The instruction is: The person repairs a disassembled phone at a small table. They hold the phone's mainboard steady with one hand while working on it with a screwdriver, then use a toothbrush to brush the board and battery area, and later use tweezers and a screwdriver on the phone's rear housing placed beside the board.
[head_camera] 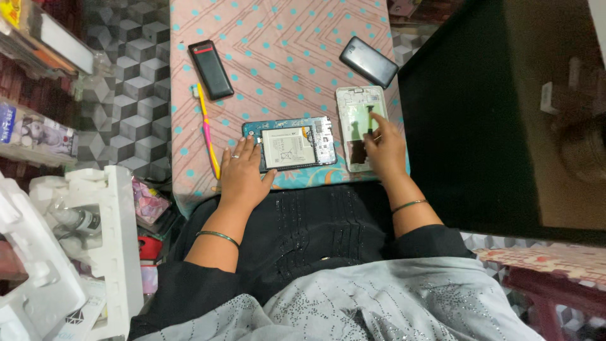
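Note:
An opened phone (295, 144) with its white battery showing lies on a pink dotted cloth (278, 44). My left hand (243, 173) rests flat beside the phone's left edge, fingers spread, a ring on one finger. To the right lies the phone's white back frame (355, 104). My right hand (384, 148) is on that frame, its index finger pressing a small dark part near the middle. Both wrists wear thin bangles.
A black phone with a red stripe (211, 68) and a grey phone (368, 60) lie farther back on the cloth. A yellow and pink toothbrush (207, 129) lies left of my left hand. White foam packing (95, 246) stands at left, a dark panel (480, 113) at right.

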Tool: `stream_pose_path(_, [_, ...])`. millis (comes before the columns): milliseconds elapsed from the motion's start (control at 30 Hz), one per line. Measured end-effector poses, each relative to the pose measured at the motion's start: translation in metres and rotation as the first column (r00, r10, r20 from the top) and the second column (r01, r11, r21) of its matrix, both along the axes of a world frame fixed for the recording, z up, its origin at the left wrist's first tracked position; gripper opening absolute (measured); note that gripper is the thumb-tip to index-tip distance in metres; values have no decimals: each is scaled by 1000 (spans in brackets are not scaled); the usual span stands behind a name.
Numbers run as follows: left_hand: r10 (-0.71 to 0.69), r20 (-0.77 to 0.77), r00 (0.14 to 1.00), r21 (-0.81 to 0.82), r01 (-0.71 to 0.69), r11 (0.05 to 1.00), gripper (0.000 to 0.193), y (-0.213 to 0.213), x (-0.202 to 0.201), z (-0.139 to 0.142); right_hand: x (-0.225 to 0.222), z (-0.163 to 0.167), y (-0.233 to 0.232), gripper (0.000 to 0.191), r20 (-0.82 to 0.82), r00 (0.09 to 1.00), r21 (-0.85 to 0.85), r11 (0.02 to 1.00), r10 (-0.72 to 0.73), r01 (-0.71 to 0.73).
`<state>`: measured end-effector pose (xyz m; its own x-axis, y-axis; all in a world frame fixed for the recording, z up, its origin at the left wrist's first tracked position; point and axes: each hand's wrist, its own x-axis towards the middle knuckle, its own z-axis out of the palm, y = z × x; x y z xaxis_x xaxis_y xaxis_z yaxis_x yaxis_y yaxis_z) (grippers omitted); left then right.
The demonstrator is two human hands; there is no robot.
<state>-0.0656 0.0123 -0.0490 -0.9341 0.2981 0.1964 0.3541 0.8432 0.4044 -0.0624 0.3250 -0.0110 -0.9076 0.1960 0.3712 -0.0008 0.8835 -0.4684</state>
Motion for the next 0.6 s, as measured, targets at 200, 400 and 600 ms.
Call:
stream_pose_path(200, [-8,-5,1000,5,8,1000,71,-1,0,0,-4,-8,-6,30,12,1000,-99,995,-1,2])
stream_pose_path(400, [-4,5,1000,11,4,1000,70,-1,2,-3,1,-7,44,11,-69,990,-1,993,-119,119])
stream_pose_path(600, [-9,12,1000,14,9,1000,70,-1,0,-6,3,-9,60,16,97,995,49,999,0,-5])
